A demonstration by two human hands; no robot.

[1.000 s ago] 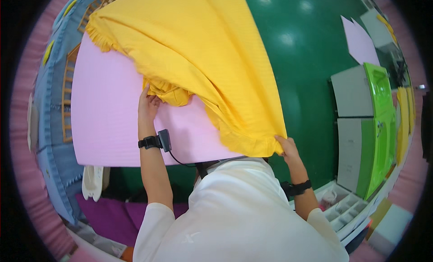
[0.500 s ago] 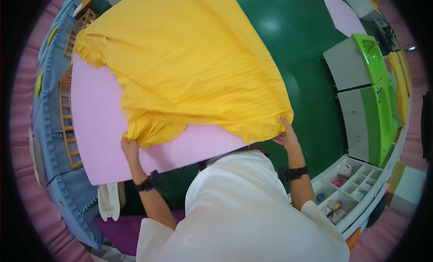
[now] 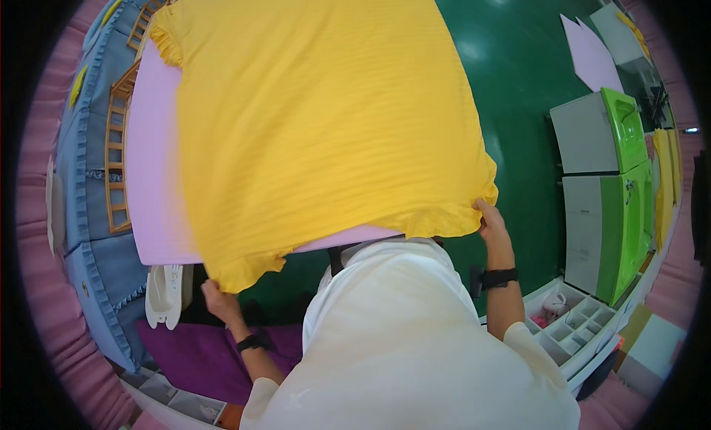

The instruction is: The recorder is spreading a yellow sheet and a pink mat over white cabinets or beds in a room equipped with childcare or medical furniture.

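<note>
A yellow ruffled bed sheet (image 3: 326, 126) is spread over most of a pink mattress-like surface (image 3: 152, 171). The pink shows along its left side and in a strip at the near edge. My left hand (image 3: 221, 302) is closed on the sheet's near left corner, which hangs out past the near edge of the pink surface. At the near right corner, my right hand (image 3: 489, 219) grips the ruffled hem. Between the two hands the hem droops in folds, and the sheet's middle lies fairly smooth.
Wooden rails (image 3: 117, 163) and blue padding (image 3: 92, 208) line the left. A white plastic basin (image 3: 164, 297) and purple cloth (image 3: 204, 356) lie at lower left. Green-topped sink cabinets (image 3: 589, 208) stand right, near a divided white tray (image 3: 574, 326). The floor (image 3: 511, 119) is green.
My left hand has pulled its corner toward me, past the near edge, flattening the bunched folds. My right hand has shifted slightly right with its corner. The whole view has turned slightly.
</note>
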